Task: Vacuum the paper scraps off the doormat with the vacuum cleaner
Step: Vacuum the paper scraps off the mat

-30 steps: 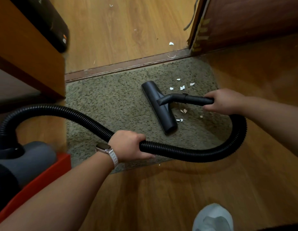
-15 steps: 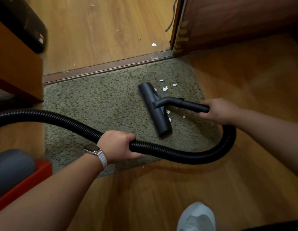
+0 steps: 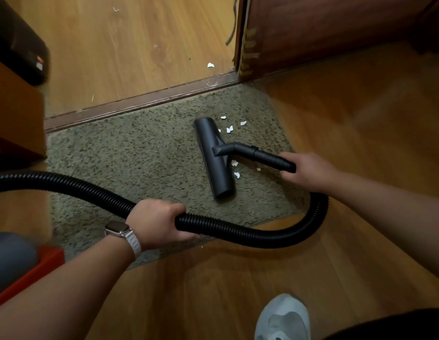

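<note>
paper scraps [image 3: 230, 129] on doormat [image 3: 140, 163]

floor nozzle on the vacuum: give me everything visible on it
The floor nozzle is a long, narrow, dark grey bar, smooth matte plastic by the look. It lies flat on the doormat, angled, far end toward the door threshold. An angled neck rises from its middle into a black tube, which the right hand grips. White paper scraps lie on its right side, some near the far end, others beside the middle. The underside is hidden.
</note>
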`<control>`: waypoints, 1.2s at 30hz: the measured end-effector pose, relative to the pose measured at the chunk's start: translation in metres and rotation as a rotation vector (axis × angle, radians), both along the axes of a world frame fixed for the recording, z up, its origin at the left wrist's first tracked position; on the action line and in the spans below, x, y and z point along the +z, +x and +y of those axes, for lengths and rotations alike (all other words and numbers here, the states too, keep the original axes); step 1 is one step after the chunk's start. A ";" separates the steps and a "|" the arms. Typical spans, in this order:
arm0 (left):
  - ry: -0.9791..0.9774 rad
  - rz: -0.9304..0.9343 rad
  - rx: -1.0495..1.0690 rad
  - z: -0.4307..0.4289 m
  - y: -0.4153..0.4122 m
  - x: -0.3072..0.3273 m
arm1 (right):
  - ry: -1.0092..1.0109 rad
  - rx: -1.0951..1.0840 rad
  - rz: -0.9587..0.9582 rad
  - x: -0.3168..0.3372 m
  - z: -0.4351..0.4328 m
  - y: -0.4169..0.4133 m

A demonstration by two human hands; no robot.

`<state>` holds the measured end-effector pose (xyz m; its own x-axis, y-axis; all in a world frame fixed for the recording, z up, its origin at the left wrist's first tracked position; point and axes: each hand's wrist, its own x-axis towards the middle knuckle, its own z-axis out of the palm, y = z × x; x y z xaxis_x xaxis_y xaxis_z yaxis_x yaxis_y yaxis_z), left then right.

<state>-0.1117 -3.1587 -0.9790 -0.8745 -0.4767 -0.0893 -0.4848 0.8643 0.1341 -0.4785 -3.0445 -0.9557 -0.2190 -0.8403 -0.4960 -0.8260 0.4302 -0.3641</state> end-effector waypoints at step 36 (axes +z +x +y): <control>0.002 0.117 -0.011 0.018 -0.024 -0.001 | -0.050 0.123 0.227 0.009 0.012 -0.033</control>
